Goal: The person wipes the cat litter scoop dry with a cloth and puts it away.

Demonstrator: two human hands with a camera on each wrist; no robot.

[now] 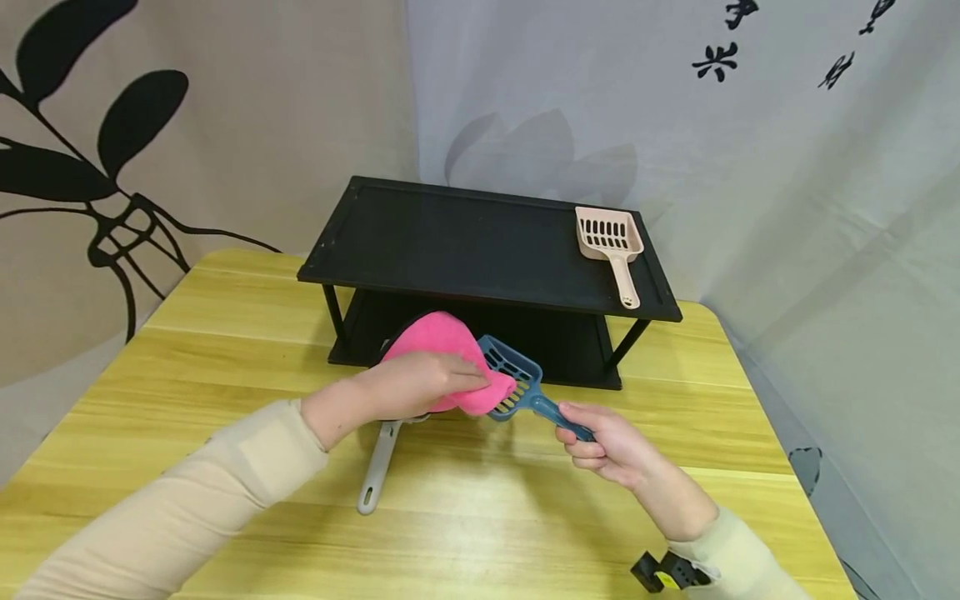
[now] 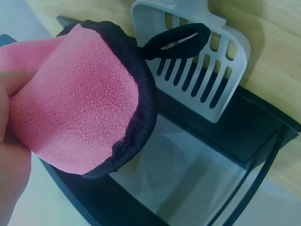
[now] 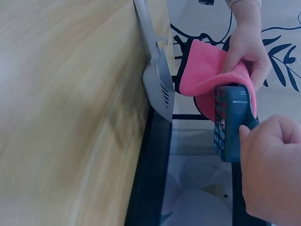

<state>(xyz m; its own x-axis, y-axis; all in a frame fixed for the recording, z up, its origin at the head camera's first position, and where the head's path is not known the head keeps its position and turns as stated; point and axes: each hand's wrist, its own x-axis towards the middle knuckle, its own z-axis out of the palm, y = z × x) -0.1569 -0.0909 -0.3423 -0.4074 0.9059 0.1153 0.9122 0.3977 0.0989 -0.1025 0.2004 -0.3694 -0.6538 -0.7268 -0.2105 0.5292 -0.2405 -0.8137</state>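
Note:
My left hand (image 1: 423, 383) pinches a pink cloth (image 1: 435, 332) with a black edge and hanging loop, and presses it into the slotted head of a blue litter scoop (image 1: 550, 408). The handle of that scoop is gripped by my right hand (image 1: 611, 446), which holds it above the table. In the right wrist view the cloth (image 3: 204, 66) folds over the rim of the scoop's head. A grey litter scoop (image 1: 378, 471) lies below my left hand, its head mostly hidden by the cloth in the head view; in the left wrist view its slotted head (image 2: 242, 44) overlaps the black rack's edge.
A black two-tier rack (image 1: 450, 242) stands at the back of the wooden table (image 1: 465, 533). On its top shelf, at the right, rests a beige litter scoop (image 1: 624, 275). A printed curtain (image 1: 300, 108) hangs behind the table.

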